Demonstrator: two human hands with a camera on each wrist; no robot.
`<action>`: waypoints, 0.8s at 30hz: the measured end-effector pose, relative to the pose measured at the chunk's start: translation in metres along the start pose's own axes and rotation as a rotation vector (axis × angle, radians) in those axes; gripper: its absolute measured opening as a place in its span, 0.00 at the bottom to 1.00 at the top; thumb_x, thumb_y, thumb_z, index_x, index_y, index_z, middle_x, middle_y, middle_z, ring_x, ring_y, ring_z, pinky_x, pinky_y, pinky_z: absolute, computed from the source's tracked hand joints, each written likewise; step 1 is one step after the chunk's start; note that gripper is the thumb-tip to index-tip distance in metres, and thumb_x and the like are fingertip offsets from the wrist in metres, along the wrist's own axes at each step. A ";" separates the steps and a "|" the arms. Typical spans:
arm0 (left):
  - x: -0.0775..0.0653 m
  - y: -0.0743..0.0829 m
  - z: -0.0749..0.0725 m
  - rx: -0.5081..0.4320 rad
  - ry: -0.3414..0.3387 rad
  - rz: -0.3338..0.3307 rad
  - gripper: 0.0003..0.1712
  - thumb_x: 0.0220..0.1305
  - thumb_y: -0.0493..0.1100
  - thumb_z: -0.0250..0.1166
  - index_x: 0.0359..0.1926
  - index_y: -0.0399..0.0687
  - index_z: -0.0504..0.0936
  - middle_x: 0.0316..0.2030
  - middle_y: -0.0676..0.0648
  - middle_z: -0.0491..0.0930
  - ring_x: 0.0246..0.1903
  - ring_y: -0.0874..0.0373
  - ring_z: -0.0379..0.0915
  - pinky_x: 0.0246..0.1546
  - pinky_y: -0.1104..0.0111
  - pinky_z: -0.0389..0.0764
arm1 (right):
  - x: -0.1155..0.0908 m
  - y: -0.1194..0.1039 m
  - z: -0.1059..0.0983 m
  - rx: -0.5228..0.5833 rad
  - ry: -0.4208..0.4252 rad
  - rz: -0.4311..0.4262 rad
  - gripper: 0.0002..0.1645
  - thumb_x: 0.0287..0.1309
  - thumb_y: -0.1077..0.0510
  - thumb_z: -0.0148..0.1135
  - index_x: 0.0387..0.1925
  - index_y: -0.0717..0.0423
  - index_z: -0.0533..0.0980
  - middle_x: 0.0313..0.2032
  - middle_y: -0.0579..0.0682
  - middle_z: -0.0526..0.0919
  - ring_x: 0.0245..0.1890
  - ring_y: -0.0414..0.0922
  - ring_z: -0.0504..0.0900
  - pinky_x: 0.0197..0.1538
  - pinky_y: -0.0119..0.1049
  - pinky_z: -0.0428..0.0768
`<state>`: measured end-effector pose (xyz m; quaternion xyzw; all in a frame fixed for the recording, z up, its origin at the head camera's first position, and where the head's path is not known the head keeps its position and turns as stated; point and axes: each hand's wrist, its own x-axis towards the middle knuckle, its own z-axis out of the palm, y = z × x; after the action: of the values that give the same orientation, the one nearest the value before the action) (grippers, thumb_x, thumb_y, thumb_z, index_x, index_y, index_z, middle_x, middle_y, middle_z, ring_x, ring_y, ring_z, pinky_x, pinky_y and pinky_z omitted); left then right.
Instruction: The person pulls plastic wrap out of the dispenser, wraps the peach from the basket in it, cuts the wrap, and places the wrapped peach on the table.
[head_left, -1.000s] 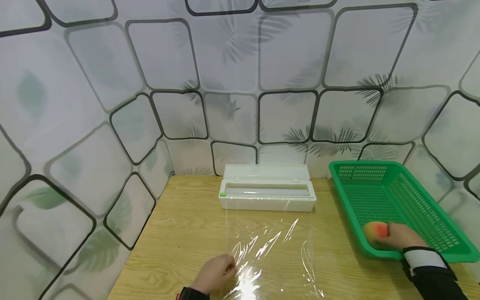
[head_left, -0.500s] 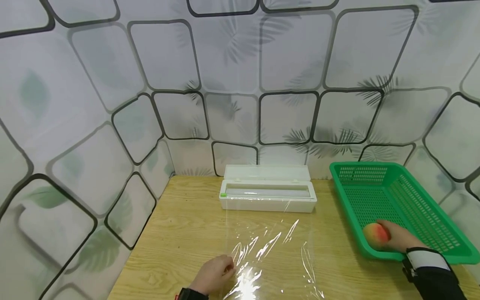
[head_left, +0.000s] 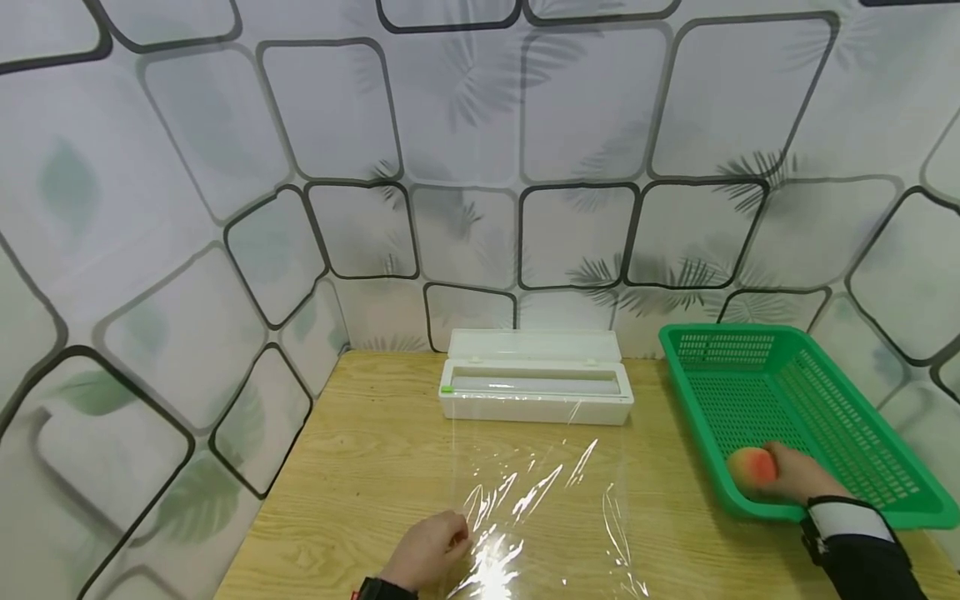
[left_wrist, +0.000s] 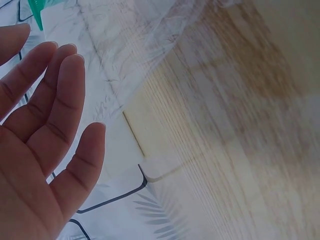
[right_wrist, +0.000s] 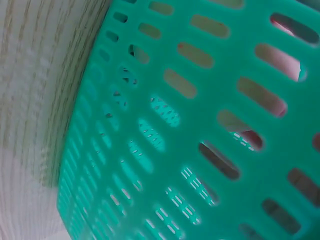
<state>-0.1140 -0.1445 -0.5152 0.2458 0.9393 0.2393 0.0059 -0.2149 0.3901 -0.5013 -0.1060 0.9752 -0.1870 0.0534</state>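
Peach (head_left: 742, 468) held at the near left corner of a green basket (head_left: 735, 400)

A wooden table (head_left: 360, 433), pale yellow with visible grain, runs back to a wall covering (head_left: 465, 108) patterned with rounded grey and black outlines and leaf shapes. The covering rises behind the table and along its left side.

The peach is round, yellowish with a red blush, and sits within the basket's rim; whether it touches the basket floor cannot be told. The right hand (head_left: 808, 477) has its grip curled round the peach. The left hand (head_left: 427, 547) lies at the left edge of a clear film (head_left: 547, 492); its grip is relaxed, fingers loosely bent and thumb apart in the left wrist view. Whether it touches the film cannot be told.

The basket is thin plastic, with slotted sides, a finely perforated floor and sloping walls. The film is glossy and wrinkled, streaked with bright glare. It comes from a long white box (head_left: 536, 410) whose lid (head_left: 532, 343) stands raised, with a pale roll (head_left: 536, 385) inside.

Wood shows left of the film and in a strip between film and basket. The box's back is near the wall covering; the film's near end runs out of view.
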 end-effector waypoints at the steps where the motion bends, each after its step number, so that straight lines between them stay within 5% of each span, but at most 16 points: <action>1: 0.000 0.000 0.000 0.001 0.004 0.002 0.08 0.55 0.39 0.61 0.21 0.50 0.72 0.19 0.60 0.65 0.19 0.70 0.60 0.20 0.76 0.66 | 0.000 -0.001 -0.001 -0.001 -0.004 0.001 0.41 0.34 0.57 0.70 0.44 0.83 0.62 0.31 0.69 0.73 0.31 0.62 0.73 0.30 0.51 0.72; 10: -0.002 -0.003 0.004 0.006 0.012 0.005 0.09 0.54 0.41 0.61 0.20 0.51 0.72 0.18 0.62 0.62 0.18 0.71 0.57 0.18 0.77 0.63 | -0.001 -0.009 -0.004 0.008 -0.013 0.052 0.44 0.33 0.52 0.72 0.44 0.80 0.63 0.31 0.65 0.74 0.29 0.58 0.74 0.28 0.48 0.72; 24: -0.002 -0.006 0.010 -0.005 0.001 0.016 0.09 0.53 0.41 0.61 0.20 0.51 0.71 0.18 0.62 0.60 0.17 0.70 0.56 0.17 0.77 0.61 | -0.017 -0.049 -0.053 0.030 0.322 -0.007 0.37 0.32 0.54 0.72 0.39 0.77 0.67 0.29 0.65 0.74 0.27 0.57 0.73 0.25 0.47 0.71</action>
<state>-0.1140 -0.1454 -0.5266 0.2532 0.9367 0.2416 0.0039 -0.1970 0.3679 -0.4328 -0.0774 0.9678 -0.2164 -0.1027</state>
